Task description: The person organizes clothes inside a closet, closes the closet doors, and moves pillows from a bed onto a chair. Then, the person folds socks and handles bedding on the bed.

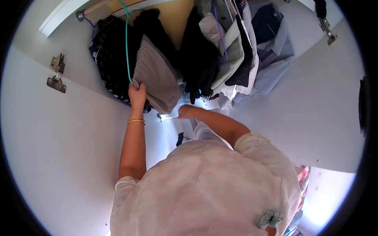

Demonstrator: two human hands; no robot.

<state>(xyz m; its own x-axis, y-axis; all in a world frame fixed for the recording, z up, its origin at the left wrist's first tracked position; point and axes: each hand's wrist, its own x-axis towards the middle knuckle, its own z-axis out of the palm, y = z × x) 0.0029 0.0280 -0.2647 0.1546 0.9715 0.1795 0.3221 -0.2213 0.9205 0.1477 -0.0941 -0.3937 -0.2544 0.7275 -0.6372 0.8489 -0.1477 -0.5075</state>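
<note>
My left hand (137,94) is closed on the edge of a grey-brown garment (154,74), near the lower end of a teal hanger (126,43). The garment hangs down to the right of that hand. My right hand (186,111) is just beyond the garment's lower right edge, partly blurred, and its fingers are too unclear to read. Black clothes (199,55) hang behind and above it. To the left of the grey-brown garment is a dark dotted garment (110,59).
White and grey clothes (240,59) and a blue-grey shirt (273,63) hang at the right. A rod (94,8) runs at the top left. Cabinet doors stand at both sides, with metal hinges (57,74) on the left. A white ledge (169,115) lies below.
</note>
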